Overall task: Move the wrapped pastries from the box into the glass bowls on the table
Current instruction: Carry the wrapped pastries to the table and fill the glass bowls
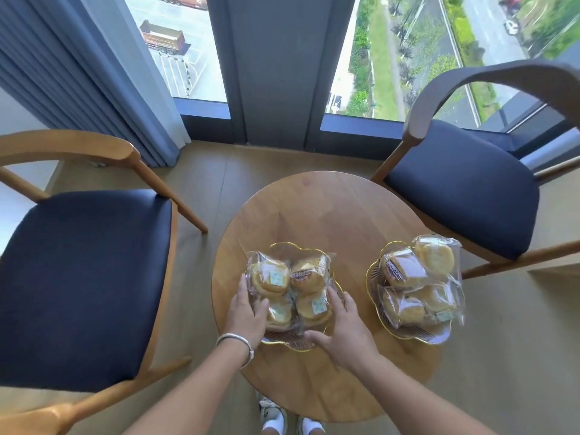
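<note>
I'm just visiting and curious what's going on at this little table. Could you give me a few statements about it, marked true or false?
1. Both glass bowls hold wrapped pastries. True: the left bowl and the right bowl are both filled.
2. The table is square. False: it is round.
3. Both hands are at the left bowl. True: the left hand and the right hand touch its pastries.
4. A bracelet is on the right wrist. False: the bracelet is on the left wrist.
5. The chair seats are red. False: both are dark blue.

Both chairs, the left chair (84,277) and right chair (464,183), run off the frame edges, the near bowl (295,343) sits mostly buried under wrapped pastries (288,287), and the wrapper labels are too tiny to read.
</note>
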The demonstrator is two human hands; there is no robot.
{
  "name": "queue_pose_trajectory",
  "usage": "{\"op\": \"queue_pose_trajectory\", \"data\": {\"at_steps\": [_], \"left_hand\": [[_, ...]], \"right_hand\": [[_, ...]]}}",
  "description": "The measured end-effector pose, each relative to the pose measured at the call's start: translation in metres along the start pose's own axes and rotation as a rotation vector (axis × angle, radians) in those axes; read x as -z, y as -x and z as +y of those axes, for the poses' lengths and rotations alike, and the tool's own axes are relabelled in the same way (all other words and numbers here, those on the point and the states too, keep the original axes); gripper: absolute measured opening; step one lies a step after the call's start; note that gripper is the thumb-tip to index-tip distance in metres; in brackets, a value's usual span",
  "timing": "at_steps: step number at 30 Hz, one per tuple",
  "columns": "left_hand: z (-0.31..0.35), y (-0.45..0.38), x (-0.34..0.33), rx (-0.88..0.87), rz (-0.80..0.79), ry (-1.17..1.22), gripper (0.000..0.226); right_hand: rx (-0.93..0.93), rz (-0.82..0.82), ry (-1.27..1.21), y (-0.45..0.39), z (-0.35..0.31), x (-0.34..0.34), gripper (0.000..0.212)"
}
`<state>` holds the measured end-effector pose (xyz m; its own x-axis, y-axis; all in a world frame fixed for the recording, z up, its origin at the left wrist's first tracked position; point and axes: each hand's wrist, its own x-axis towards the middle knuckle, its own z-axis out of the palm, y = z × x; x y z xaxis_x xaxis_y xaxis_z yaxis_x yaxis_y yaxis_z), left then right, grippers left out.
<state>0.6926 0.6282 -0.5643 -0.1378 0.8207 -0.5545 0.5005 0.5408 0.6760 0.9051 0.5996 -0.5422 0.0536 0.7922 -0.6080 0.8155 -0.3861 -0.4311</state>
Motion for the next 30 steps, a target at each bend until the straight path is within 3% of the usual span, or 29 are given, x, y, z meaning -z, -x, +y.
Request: {"op": "queue_pose_trajectory", "data": {"at_steps": [4, 9, 12, 14, 16, 18, 20, 22, 24, 27, 30], "left_hand": [[0.005, -0.02, 0.005, -0.024, 0.028, -0.006, 0.072], [0.006, -0.032, 0.005, -0.017, 0.041, -0.049, 0.073], [0.01, -0.028, 0.006, 0.015, 0.053, -0.058, 0.072], [0.019, -0.022, 0.01, 0.032, 0.166, -0.13, 0.073], [0.033, -0.012, 0.012, -0.073, 0.353, -0.253, 0.07], [0.051, -0.002, 0.003, -0.361, 0.454, -0.315, 0.059], [0.075, 0.007, -0.018, -0.662, 0.4, -0.324, 0.047], [0.1, 0.012, -0.046, -0.834, 0.245, -0.304, 0.04], [0.124, 0.016, -0.077, -0.835, 0.09, -0.324, 0.041], [0.14, 0.011, -0.118, -0.651, -0.087, -0.424, 0.056], [0.148, 0.004, -0.146, -0.627, -0.151, -0.636, 0.064]], "right_hand": [[-0.017, 0.062, 0.022, -0.015, -0.016, 0.005, 0.093], [-0.018, 0.287, -0.018, -0.031, -0.03, 0.016, 0.059], [-0.041, 0.281, -0.054, -0.044, -0.032, 0.024, 0.045], [-0.026, 0.251, -0.086, -0.049, -0.03, 0.028, 0.043], [0.011, 0.252, -0.143, -0.047, -0.026, 0.034, 0.045], [0.065, 0.321, -0.198, -0.037, -0.015, 0.043, 0.043], [0.119, 0.42, -0.219, -0.026, 0.005, 0.058, 0.037], [0.152, 0.512, -0.228, -0.018, 0.029, 0.077, 0.03], [0.144, 0.631, -0.205, -0.013, 0.056, 0.101, 0.028], [0.045, 0.809, -0.179, -0.009, 0.095, 0.132, 0.024], [-0.153, 0.824, -0.198, -0.006, 0.138, 0.155, 0.031]]}}
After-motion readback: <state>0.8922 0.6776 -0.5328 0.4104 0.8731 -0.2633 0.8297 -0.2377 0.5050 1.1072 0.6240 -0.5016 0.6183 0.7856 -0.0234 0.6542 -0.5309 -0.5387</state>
